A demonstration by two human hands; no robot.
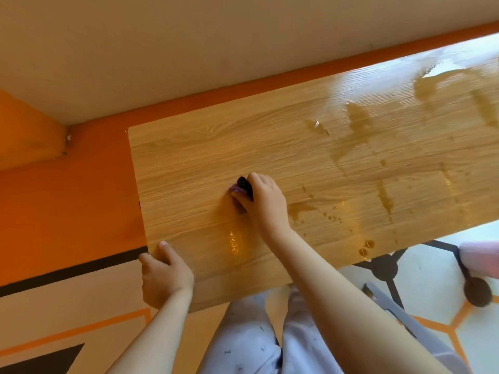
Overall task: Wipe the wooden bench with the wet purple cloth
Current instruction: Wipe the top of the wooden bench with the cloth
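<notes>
The wooden bench runs from the middle of the view toward the upper right, its light oak top streaked with wet patches. My right hand grips the bunched wet purple cloth and presses it on the bench top near the middle; only a small dark-purple part of the cloth shows past my fingers. My left hand holds the bench's near left corner, fingers over the edge.
An orange wall with a black stripe lies left of the bench. Puddles and drops cover the bench's right half. A black metal frame and a grey seat stand below right. My legs in light trousers are under the near edge.
</notes>
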